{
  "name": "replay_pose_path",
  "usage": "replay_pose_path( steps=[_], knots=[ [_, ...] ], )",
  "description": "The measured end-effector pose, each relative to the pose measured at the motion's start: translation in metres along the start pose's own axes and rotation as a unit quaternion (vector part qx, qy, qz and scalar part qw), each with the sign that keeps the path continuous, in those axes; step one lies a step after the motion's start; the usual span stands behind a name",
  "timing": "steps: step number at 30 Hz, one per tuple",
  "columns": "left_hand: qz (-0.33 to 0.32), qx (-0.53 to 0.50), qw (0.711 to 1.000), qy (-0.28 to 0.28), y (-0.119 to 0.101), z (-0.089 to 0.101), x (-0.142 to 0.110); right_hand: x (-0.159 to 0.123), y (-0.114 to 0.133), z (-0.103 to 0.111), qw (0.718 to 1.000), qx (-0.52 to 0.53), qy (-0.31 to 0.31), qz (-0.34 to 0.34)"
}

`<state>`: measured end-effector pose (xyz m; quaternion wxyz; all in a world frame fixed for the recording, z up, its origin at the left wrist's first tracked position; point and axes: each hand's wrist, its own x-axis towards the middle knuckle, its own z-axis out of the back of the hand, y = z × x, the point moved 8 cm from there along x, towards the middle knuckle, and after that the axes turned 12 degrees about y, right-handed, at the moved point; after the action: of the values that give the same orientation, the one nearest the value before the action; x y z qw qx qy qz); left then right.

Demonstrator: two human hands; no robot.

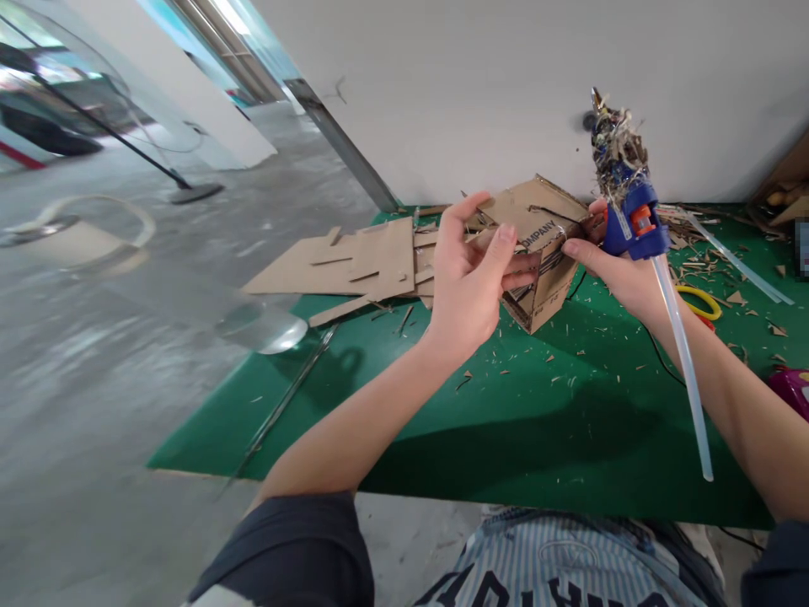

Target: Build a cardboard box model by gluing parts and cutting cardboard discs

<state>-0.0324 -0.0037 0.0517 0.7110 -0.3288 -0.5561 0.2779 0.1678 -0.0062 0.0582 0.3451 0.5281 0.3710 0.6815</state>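
My left hand [471,274] grips a small cardboard box [543,253] printed with the word COMPANY, fingers wrapped round its near side, lifted above the green mat [506,421]. My right hand [613,265] holds a blue glue gun [632,211] upright beside the box. The gun's nozzle end is caked with cardboard scraps, and a long clear glue stick [686,379] juts from its back, down towards me. The right fingertips touch the box's right edge.
Flat cardboard pieces [354,261] lie at the mat's far left corner. Scraps litter the mat. Yellow-handled scissors [699,302], a spare glue stick [733,257] and a pink object [793,389] sit on the right. A white wall stands behind; grey concrete floor spreads left.
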Motion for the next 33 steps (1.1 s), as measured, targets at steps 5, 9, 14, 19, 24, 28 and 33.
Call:
replay_pose_path(
  steps=[5,9,14,19,24,28,33],
  knots=[
    [0.003,0.014,1.0,-0.002,0.0001,0.0004,-0.0013,-0.0019,0.0031,-0.0015,1.0,0.002,-0.001,-0.001],
    [0.0,0.019,1.0,0.006,0.0004,-0.0009,-0.0013,-0.0027,0.0008,-0.0018,1.0,0.001,-0.009,0.007],
    [0.003,0.019,1.0,0.001,0.0012,-0.0012,-0.0021,-0.0023,-0.0007,-0.0031,1.0,0.002,-0.012,0.021],
    [0.008,0.002,1.0,0.012,0.0025,-0.0024,-0.0022,-0.0011,-0.0028,-0.0066,1.0,0.019,0.003,0.01],
    [0.006,0.004,1.0,0.012,0.0027,-0.0021,-0.0019,-0.0002,-0.0046,-0.0085,1.0,0.02,0.005,0.004],
    [0.002,0.013,1.0,0.002,0.0016,-0.0012,-0.0027,-0.0006,-0.0016,-0.0082,1.0,0.024,-0.008,0.001],
    [0.012,0.016,1.0,0.006,0.0026,-0.002,-0.0031,-0.0007,-0.0004,-0.0072,0.999,0.041,-0.006,-0.012]
  ],
)
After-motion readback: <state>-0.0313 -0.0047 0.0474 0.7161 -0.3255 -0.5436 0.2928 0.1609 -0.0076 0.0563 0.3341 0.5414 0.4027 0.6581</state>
